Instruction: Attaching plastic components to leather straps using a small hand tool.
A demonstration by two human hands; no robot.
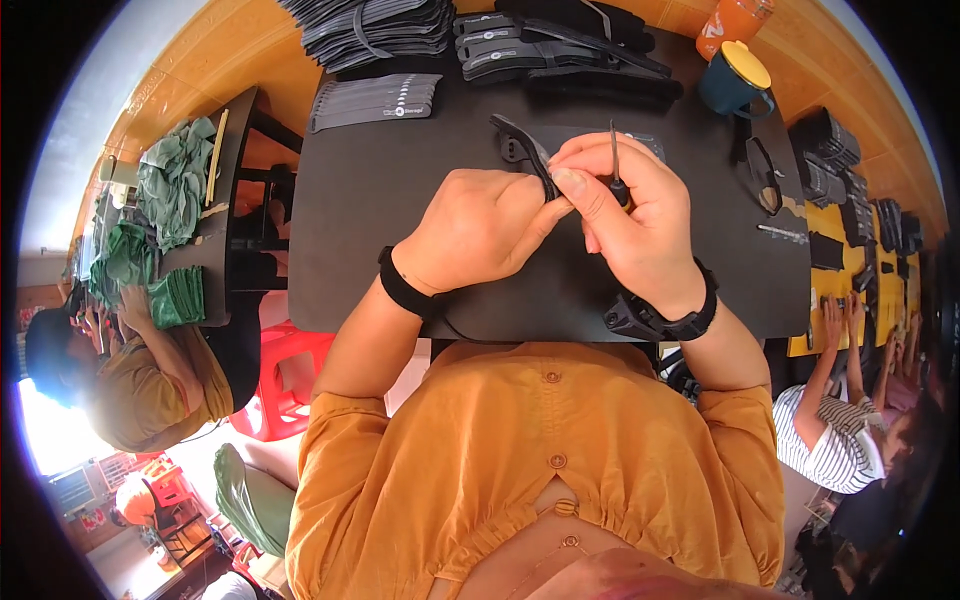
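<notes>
Over the dark table (370, 220), both my hands are on a narrow black strap-like piece (528, 138), with its free end pointing away from me. My left hand (480, 222) is closed, thumb and fingers pinching the near part of the piece. My right hand (640, 225) meets it there, thumb pressed against the fingers on the same piece. A slim pointed tool (615, 155) with a metal tip and dark handle also sits between my right fingers, tip away from me. The near end of the piece is hidden by my fingers.
At the far edge lie a fan of grey strips (375, 100), a tall banded stack (370, 30) and black bundles (560, 50). A blue mug with yellow lid (738, 75) and an orange container (732, 22) stand far right. Co-workers sit at tables either side.
</notes>
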